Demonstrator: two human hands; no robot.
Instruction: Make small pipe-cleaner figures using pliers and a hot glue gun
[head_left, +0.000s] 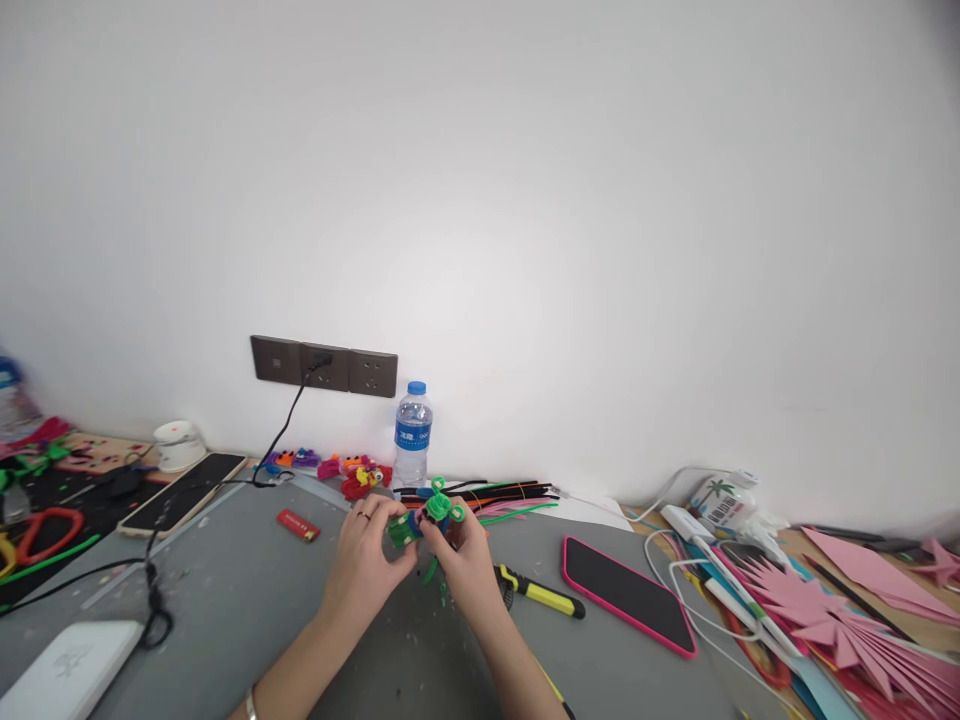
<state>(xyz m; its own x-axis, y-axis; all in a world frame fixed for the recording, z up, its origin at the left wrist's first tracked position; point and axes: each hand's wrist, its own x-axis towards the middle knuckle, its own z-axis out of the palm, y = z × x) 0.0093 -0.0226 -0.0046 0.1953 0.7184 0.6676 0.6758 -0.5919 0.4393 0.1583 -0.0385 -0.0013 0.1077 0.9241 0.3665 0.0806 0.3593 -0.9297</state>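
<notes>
Between my two hands is a small figure of green and blue pipe cleaners [438,505], with curled loops on its top and right side. My left hand [366,548] is closed on its green left end, with a ring on one finger. My right hand [466,562] pinches the blue middle, its thumb in front and the fingers partly behind. A thin green strand hangs below the figure. Just behind lies a bundle of loose pipe cleaners [517,492] in black, orange, pink and green. Small finished-looking red and yellow pipe-cleaner pieces [366,482] lie beyond my left hand.
A water bottle [413,436] stands by the wall. A yellow-black tool [544,594] and a pink-cased phone [628,596] lie right; cables and pink folded paper [840,615] lie farther. At left are a red packet [298,526], another phone [184,494], a white power bank [73,668] and scissors [51,535].
</notes>
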